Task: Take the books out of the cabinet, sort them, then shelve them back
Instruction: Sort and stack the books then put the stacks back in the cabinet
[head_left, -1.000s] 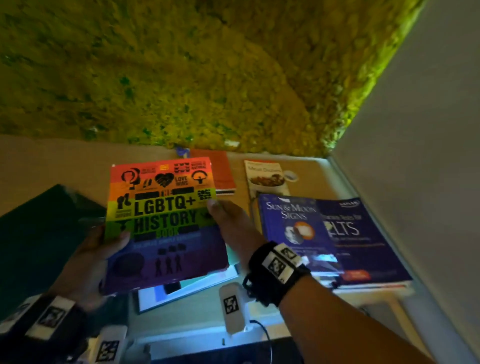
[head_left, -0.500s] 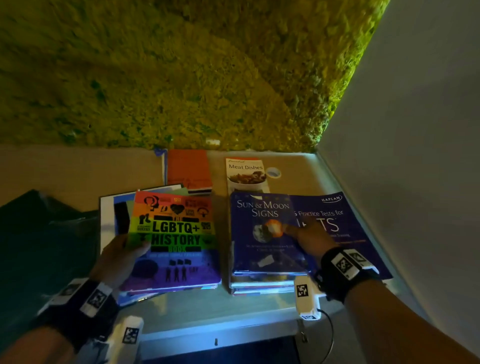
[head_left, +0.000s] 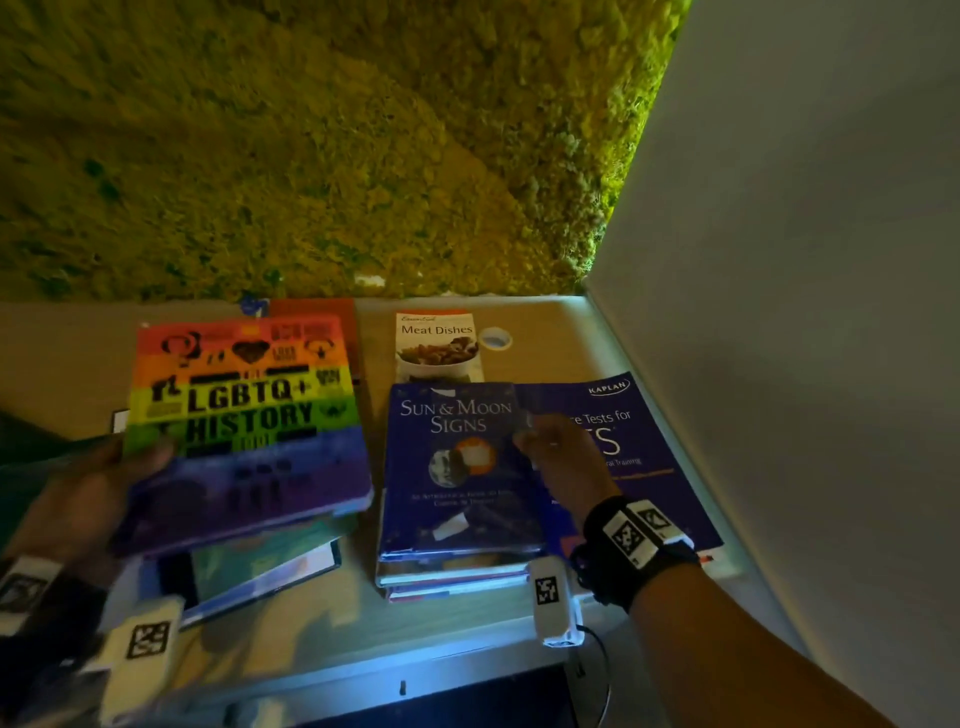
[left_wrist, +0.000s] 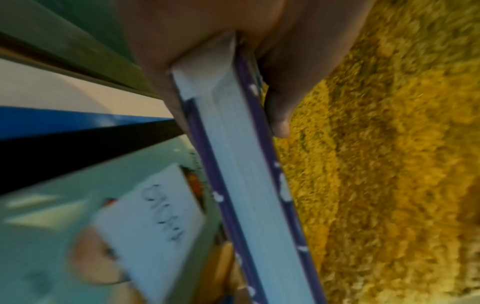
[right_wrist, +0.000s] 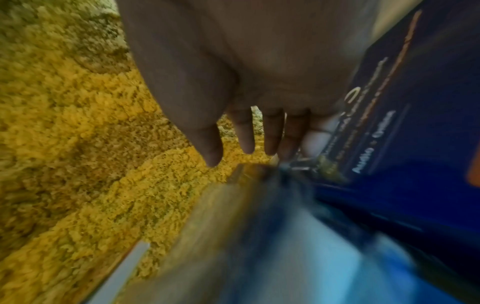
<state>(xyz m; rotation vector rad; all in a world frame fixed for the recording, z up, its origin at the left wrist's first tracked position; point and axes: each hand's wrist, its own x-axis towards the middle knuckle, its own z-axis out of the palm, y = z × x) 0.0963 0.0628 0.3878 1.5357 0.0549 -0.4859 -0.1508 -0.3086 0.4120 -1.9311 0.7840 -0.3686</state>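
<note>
My left hand grips the rainbow "LGBTQ+ History" book by its lower left edge and holds it tilted above a stack of books on the left. In the left wrist view my thumb lies on the cover and the page edge runs away from the hand. My right hand is over the right edge of the blue "Sun & Moon Signs" book, fingers straight, holding nothing. That book tops a second stack, beside a blue Kaplan test book.
A "Meat Dishes" book, a roll of tape and an orange book lie at the back of the tabletop. A moss wall stands behind, a plain wall to the right.
My right hand let go of the rainbow book and moved to the blue stack, ending at the top book's right edge. My left hand alone now holds the rainbow book over the left stack.
</note>
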